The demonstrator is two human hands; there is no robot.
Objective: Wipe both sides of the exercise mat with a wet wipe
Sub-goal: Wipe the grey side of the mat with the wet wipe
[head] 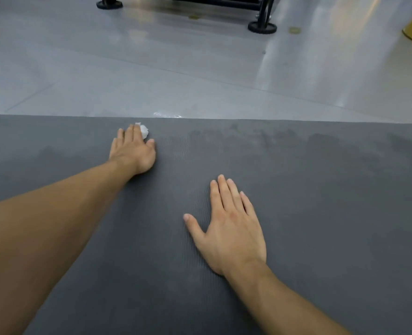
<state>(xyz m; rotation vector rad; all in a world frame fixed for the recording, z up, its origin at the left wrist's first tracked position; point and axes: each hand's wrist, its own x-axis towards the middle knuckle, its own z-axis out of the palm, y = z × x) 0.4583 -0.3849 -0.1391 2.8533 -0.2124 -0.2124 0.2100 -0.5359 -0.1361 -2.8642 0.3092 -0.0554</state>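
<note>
Grey exercise mat [296, 213]: left hand [133, 151] presses a balled wet wipe [144, 131] flat-fingered at its far edge, right hand [229, 228] splayed flat; an overshoot risks dragging the wipe onto the floor [200, 81].

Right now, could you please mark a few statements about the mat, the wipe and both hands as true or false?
1. The left hand presses the wet wipe down near the far edge of the exercise mat. True.
2. The right hand holds a second wipe. False: it lies flat on the mat with straight fingers and holds nothing.
3. Darker, damp-looking patches run along the far edge of the mat. True.
4. The mat is rolled up. False: it lies spread flat on the grey floor.
5. The wipe is blue. False: it is white.
</note>
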